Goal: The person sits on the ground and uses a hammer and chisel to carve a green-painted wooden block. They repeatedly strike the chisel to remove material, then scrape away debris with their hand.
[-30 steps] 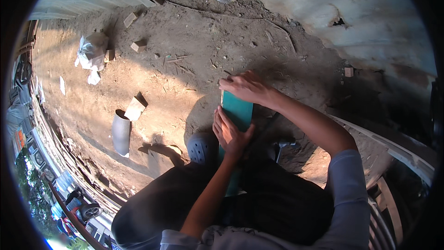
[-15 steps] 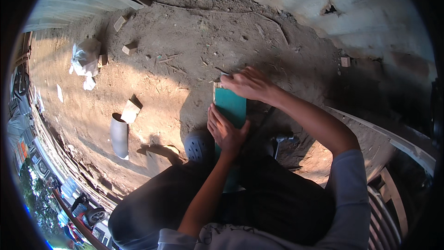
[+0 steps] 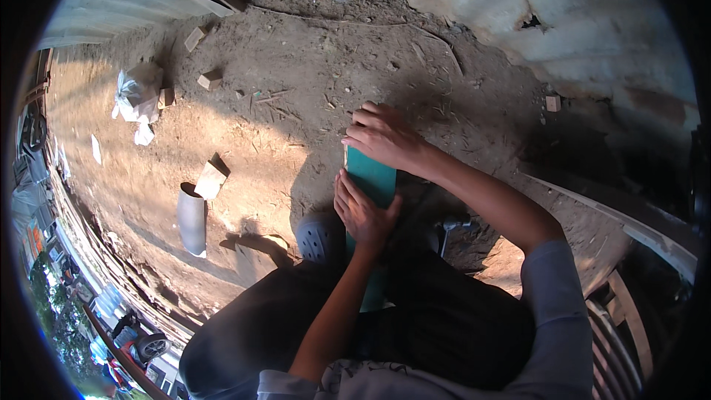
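A long teal board [image 3: 373,178] runs from the dirt ground back toward my legs, lying over my dark trousers [image 3: 444,318]. My right hand [image 3: 385,137] grips its far end, fingers curled over the top edge. My left hand [image 3: 361,211] presses flat on the board's middle, fingers spread. A grey perforated clog [image 3: 320,237] on my foot sits just left of the board. The board's near end is hidden between my legs.
A grey pipe piece [image 3: 191,218] and a small wooden block [image 3: 210,179] lie to the left. A white plastic bag [image 3: 138,93] and wood offcuts [image 3: 209,78] sit farther off. A corrugated metal sheet [image 3: 563,15] rises at the upper right; a wooden frame [image 3: 629,318] stands at the right.
Both hands stay on the teal board and have slid slightly left along with it. The view has shifted a little.
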`<act>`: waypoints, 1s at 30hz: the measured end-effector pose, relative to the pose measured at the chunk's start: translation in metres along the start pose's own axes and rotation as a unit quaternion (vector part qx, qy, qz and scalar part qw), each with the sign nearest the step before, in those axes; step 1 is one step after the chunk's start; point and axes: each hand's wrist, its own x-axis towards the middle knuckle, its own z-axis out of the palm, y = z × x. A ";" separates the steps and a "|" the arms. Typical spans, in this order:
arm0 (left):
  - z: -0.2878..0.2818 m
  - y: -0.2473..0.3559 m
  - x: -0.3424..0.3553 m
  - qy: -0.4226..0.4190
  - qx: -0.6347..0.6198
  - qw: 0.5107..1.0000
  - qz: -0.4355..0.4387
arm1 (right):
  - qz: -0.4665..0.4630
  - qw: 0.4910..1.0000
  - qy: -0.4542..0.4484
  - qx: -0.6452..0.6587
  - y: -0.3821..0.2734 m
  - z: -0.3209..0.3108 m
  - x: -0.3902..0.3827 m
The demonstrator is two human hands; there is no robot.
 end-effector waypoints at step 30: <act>0.000 0.001 -0.002 0.004 -0.003 1.000 -0.003 | -0.055 0.991 0.119 -0.022 0.009 0.012 -0.057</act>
